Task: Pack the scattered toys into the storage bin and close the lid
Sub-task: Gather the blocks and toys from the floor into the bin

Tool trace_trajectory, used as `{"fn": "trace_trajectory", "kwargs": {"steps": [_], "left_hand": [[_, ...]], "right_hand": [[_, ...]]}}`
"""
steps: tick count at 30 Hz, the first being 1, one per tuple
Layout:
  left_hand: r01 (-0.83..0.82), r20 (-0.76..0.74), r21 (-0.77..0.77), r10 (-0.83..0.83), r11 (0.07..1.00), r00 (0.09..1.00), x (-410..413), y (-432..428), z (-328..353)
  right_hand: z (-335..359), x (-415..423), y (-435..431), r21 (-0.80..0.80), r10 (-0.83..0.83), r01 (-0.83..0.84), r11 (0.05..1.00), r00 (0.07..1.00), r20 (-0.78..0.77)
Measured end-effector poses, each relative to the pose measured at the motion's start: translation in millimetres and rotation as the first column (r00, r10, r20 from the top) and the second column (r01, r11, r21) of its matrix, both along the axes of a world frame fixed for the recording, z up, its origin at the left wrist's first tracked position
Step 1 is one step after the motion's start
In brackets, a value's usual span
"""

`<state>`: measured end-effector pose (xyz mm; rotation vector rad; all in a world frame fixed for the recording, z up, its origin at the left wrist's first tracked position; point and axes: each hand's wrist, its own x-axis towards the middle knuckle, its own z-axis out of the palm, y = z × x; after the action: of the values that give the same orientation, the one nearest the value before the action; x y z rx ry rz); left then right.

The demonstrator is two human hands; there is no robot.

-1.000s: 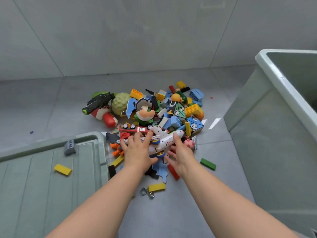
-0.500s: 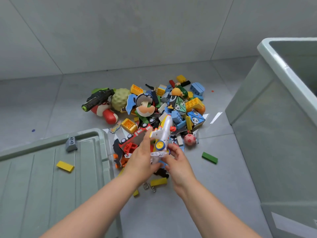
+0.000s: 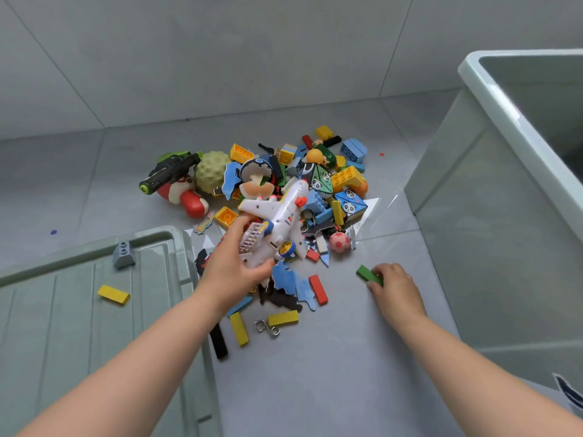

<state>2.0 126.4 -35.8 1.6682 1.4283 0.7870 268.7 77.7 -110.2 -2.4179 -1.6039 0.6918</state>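
Left hand (image 3: 235, 272) curled round toy airplane (image 3: 277, 222), held over toy pile (image 3: 344, 178); long axis slants from palm up-right, away from the person. Right hand (image 3: 394, 285) pinches green block (image 3: 367, 274) on floor (image 3: 315, 373) near storage bin (image 3: 504, 99)

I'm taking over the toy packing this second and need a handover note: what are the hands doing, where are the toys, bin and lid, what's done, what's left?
Left hand grips the white toy plane, lifted above the pile. Right hand pinches the green block, which lies on the floor.
Storage bin stands open at right; lid lies on the floor at left, with a yellow block and grey brick on it.
Done: no toy shows in the bin's visible part.
Left: all toys into the bin, clear the lid, close it.
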Motion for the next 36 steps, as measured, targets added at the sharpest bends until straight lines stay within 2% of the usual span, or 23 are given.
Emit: {"fn": "trace_trajectory", "kwargs": {"steps": [3,5,9,14,18,21,23,25,27,28,30,32,33,34,36], "left_hand": [[-0.060,0.069,0.010,0.059,0.998,0.996,0,4,8],[-0.087,0.099,0.021,0.085,0.996,0.991,0,5,15],[-0.118,0.138,-0.016,0.119,0.993,0.983,0,2,22],[-0.073,0.184,-0.051,0.081,0.996,0.980,4,0,29],[-0.018,0.219,-0.076,0.034,0.997,0.975,9,-7,31],[-0.004,0.211,-0.066,0.018,0.998,0.977,12,-11,38],[0.012,0.226,-0.052,0.000,0.999,0.974,17,-13,40],[0.003,0.268,-0.007,-0.001,1.000,0.963,26,-15,51],[-0.026,0.333,0.029,0.014,0.999,0.943,40,-11,72],[-0.031,0.369,0.056,0.009,0.998,0.929,49,-7,88],[-0.003,0.466,0.126,-0.057,0.992,0.883,72,-1,127],[0.035,0.586,0.184,-0.138,0.982,0.798,100,5,168],[0.051,0.644,0.215,-0.181,0.975,0.743,116,8,187],[0.068,0.691,0.242,-0.222,0.968,0.688,133,11,204],[0.102,0.752,0.274,-0.279,0.956,0.597,174,13,237]], "right_hand": [[9,-17,15,0.208,0.032,-0.005,0.978,0.991,-0.127],[19,-31,34,0.277,0.073,-0.024,0.960,0.983,-0.169],[23,-44,61,0.130,0.127,-0.102,0.986,0.971,-0.205],[16,-52,47,0.105,0.194,-0.181,0.978,0.973,-0.122],[12,-49,36,0.069,0.108,-0.102,0.992,0.990,-0.091],[14,-48,30,0.059,-0.034,0.048,0.997,0.973,-0.228],[28,-55,22,0.065,-0.244,0.302,0.951,0.862,-0.444],[60,-65,11,0.053,-0.364,0.564,0.824,0.599,-0.713],[110,-70,1,-0.001,-0.271,0.718,0.697,0.262,-0.926],[139,-69,-1,-0.021,-0.177,0.757,0.653,0.126,-0.976],[198,-57,1,-0.033,0.009,0.807,0.590,-0.048,-0.999],[252,-32,13,-0.023,0.107,0.822,0.569,-0.101,-0.989],[277,-17,21,0.007,0.116,0.815,0.579,-0.074,-0.990],[300,0,27,0.058,0.110,0.796,0.602,-0.011,-0.994],[338,40,33,0.199,0.084,0.727,0.657,0.192,-0.978]]}}
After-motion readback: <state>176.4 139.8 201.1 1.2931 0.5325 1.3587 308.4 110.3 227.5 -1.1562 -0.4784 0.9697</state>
